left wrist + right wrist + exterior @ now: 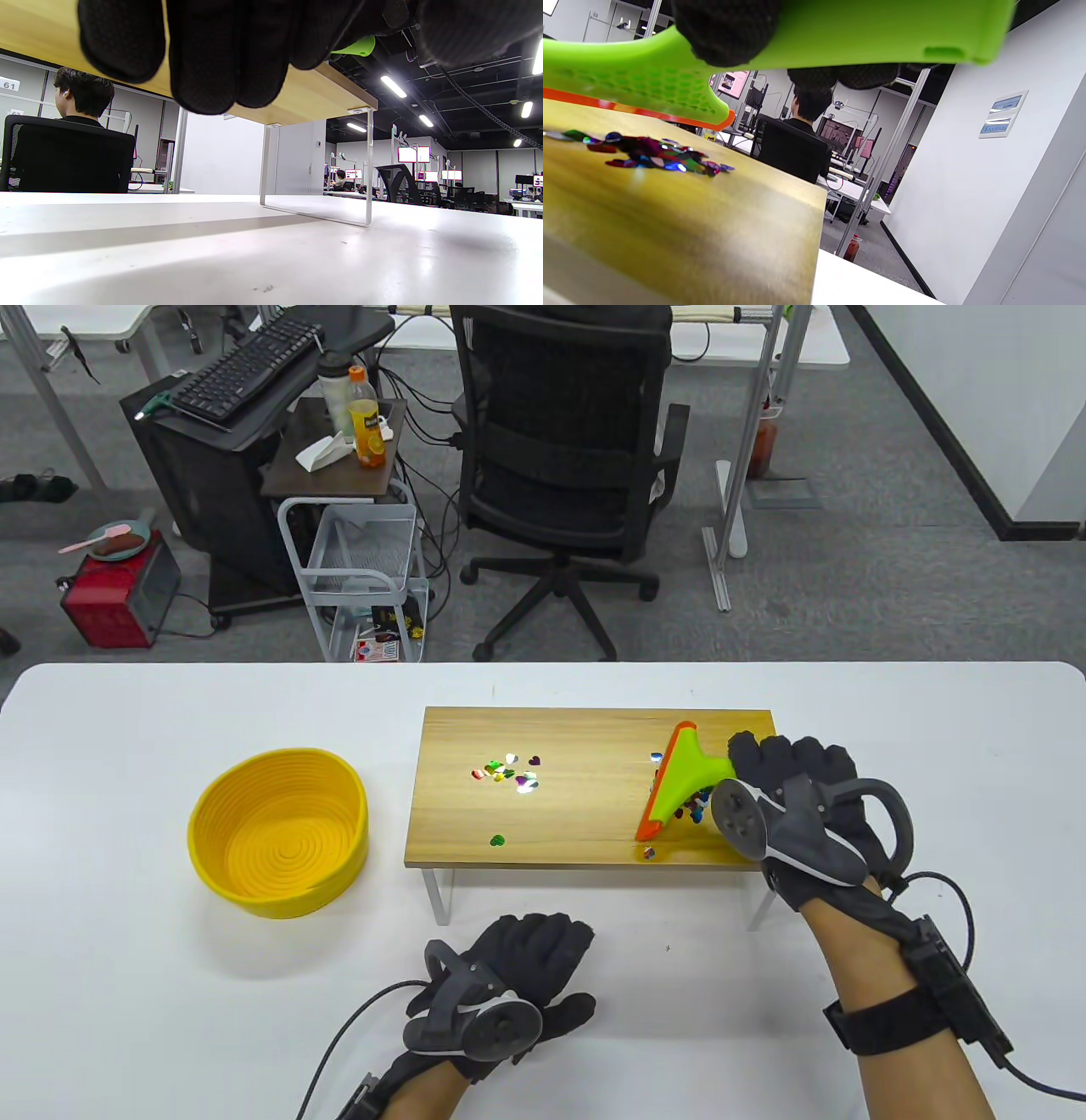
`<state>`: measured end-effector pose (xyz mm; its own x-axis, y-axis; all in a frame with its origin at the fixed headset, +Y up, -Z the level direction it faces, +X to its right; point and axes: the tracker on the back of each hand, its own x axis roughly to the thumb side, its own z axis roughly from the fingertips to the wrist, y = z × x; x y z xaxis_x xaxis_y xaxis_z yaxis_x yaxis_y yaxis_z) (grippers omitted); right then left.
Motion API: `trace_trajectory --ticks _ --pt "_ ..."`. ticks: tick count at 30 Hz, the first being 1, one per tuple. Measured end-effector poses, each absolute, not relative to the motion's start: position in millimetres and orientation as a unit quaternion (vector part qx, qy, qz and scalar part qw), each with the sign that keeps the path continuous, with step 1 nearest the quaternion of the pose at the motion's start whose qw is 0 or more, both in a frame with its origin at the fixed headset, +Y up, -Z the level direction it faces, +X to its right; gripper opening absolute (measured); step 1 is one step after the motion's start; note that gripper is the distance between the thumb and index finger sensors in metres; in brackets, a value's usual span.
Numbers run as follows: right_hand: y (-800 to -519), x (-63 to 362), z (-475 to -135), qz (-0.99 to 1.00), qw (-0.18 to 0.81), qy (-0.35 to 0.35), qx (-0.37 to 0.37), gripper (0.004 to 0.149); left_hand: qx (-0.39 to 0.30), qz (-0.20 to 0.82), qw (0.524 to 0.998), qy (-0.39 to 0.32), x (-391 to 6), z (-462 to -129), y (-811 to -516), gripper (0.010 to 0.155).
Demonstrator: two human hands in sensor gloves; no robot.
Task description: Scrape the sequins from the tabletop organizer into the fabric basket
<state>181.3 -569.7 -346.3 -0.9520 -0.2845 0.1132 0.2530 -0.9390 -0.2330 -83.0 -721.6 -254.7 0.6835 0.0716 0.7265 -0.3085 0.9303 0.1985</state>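
A wooden tabletop organizer (577,823) stands on white legs mid-table. Shiny sequins (509,772) lie in a cluster near its middle, one green one (497,840) near the front edge, and a pile (657,154) lies by the scraper's orange blade. My right hand (785,772) grips the green handle of the scraper (679,780), blade down on the organizer's right part; it also shows in the right wrist view (797,38). The yellow fabric basket (280,831) sits left of the organizer, empty. My left hand (526,959) rests flat on the table in front of the organizer.
The white table (127,984) carries the organizer and basket. The organizer's white wire leg (316,169) stands just ahead of my left hand. An office chair (568,475) and a cart (365,577) stand beyond the far edge.
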Motion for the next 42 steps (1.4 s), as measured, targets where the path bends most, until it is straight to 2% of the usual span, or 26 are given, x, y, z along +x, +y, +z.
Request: trace_trajectory --ticks 16,29,42 --pt "-578.8 157.5 -348.8 -0.968 0.158 0.19 -0.031 0.057 0.151 0.105 0.905 -0.383 -82.9 -255.7 -722.2 0.076" --pt "-589.4 153.7 -347.2 -0.97 0.162 0.182 -0.022 0.056 0.15 0.105 0.905 -0.383 -82.9 -255.9 -722.2 0.076" --pt "-592.4 155.6 -311.1 -0.972 0.153 0.175 -0.041 0.056 0.149 0.101 0.906 -0.384 -81.7 -255.2 -722.5 0.076"
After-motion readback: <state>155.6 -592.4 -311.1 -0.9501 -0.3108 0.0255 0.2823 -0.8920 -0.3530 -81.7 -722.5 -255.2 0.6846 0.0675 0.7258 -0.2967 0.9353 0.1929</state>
